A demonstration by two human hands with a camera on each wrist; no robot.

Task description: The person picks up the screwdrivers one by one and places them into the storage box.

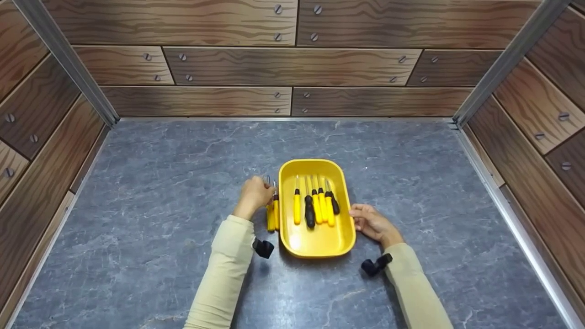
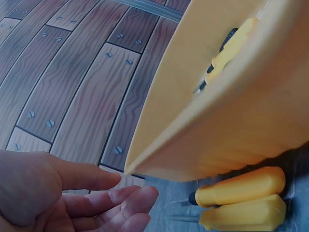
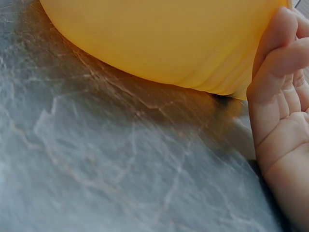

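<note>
My left hand is at the left side of a yellow plastic tray, over the metal tips of a few yellow-handled screwdrivers on the table. In the left wrist view its fingers are loosely bent, thumb apart, with nothing visible between them; two of these screwdrivers lie beside the fingertips, under the tray's wall. Inside the tray are several yellow-handled screwdrivers and black-handled ones, tips pointing away. My right hand holds the tray's right edge; the right wrist view shows its bent fingers against the outer wall.
A grey marbled tabletop surrounds the tray. Wood-patterned panels stand at the back and both sides, with metal strips along their edges. A black camera mount sits on the left wrist, another on the right.
</note>
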